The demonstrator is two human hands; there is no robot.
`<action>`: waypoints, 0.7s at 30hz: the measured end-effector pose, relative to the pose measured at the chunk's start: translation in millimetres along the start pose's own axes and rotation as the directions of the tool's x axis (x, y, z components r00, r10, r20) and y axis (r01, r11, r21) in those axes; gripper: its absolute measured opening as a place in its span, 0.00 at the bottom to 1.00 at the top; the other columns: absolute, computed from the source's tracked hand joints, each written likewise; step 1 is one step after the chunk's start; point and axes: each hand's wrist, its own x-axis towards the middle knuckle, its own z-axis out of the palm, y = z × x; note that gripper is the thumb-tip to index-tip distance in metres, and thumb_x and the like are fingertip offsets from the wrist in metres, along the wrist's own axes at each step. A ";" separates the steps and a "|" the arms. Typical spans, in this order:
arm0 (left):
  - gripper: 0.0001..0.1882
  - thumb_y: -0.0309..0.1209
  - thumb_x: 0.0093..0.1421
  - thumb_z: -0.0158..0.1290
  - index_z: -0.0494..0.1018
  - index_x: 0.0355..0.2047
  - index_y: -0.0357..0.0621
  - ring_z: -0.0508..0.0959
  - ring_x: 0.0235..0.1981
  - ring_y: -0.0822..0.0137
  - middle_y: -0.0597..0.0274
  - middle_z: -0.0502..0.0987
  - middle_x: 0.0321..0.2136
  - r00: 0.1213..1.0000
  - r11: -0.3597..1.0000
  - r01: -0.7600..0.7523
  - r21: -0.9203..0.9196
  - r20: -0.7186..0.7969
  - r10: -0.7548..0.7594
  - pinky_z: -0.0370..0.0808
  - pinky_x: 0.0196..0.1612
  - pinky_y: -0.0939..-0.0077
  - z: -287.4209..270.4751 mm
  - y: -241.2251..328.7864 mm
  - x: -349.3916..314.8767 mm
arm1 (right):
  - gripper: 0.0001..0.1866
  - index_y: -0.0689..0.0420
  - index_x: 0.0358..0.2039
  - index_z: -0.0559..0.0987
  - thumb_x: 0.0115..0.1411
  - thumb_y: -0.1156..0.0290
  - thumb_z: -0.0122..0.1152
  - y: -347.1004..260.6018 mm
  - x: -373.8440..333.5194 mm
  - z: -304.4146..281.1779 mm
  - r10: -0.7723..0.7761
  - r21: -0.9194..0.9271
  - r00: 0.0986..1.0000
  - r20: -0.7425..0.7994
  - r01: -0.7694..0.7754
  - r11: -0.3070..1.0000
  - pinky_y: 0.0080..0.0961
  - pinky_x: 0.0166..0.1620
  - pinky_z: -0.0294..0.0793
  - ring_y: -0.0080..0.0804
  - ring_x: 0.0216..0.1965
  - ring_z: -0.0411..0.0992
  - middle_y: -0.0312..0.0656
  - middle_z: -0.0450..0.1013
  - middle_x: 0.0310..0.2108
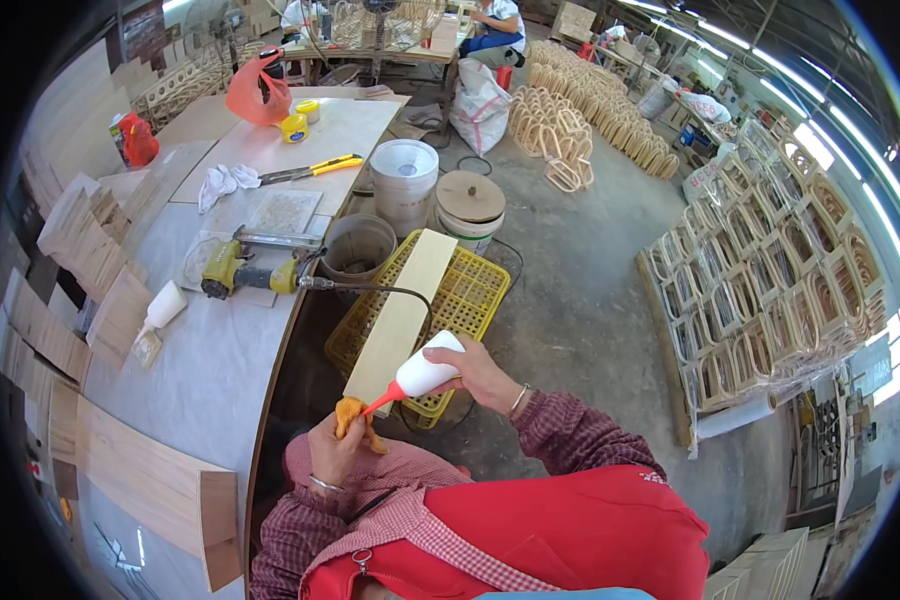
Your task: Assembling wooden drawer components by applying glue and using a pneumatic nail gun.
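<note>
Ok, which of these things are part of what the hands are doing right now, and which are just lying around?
In use:
right hand holding the white squeeze bottle, red nozzle down
left hand holding an orange cloth
long pale board leaning on the yellow crate

Lying about:
nail gun
second squeeze bottle
yellow-handled cutters
white rag
buckets

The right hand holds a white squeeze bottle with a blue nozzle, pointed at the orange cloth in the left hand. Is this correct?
Not quite: the head view shows the white squeeze bottle in the right hand has a red nozzle, not blue. It does point at the orange cloth in the left hand.
</note>
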 end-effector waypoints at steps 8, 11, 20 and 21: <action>0.09 0.26 0.54 0.50 0.75 0.32 0.31 0.68 0.16 0.74 0.62 0.74 0.20 1.000 0.998 0.031 0.048 -0.001 -0.031 0.67 0.20 0.85 -1.7 -39.3 1.1 | 0.27 0.69 0.46 0.63 0.54 0.66 0.63 0.6 -1.9 6.3 0.029 -0.051 0.999 -0.026 -0.030 0.998 0.28 0.31 0.82 0.45 0.38 0.75 0.55 0.68 0.41; 0.09 0.25 0.54 0.48 0.76 0.30 0.31 0.68 0.16 0.73 0.62 0.74 0.18 0.999 0.999 0.046 0.029 -0.024 -0.046 0.67 0.19 0.82 2.4 -38.3 -1.2 | 0.22 0.68 0.44 0.67 0.54 0.67 0.63 -2.2 -3.9 8.6 0.029 -0.099 0.998 -0.058 -0.034 0.994 0.28 0.33 0.81 0.43 0.38 0.75 0.55 0.70 0.40; 0.10 0.25 0.54 0.48 0.73 0.34 0.30 0.70 0.18 0.72 0.57 0.74 0.24 0.913 0.834 0.394 -0.385 0.064 -0.402 0.67 0.17 0.85 5.2 -30.5 -5.3 | 0.26 0.62 0.47 0.68 0.49 0.72 0.66 -3.5 -4.7 6.0 -0.061 -0.259 0.998 0.005 0.061 0.964 0.25 0.37 0.76 0.35 0.39 0.72 0.47 0.70 0.41; 0.10 0.25 0.55 0.48 0.73 0.35 0.30 0.71 0.18 0.71 0.57 0.74 0.24 0.887 0.771 0.442 -0.459 0.093 -0.453 0.67 0.17 0.85 4.8 -32.7 -5.6 | 0.26 0.61 0.48 0.68 0.48 0.73 0.66 -4.5 -4.8 5.0 -0.089 -0.303 0.995 0.038 0.096 0.948 0.24 0.38 0.75 0.34 0.39 0.71 0.46 0.70 0.42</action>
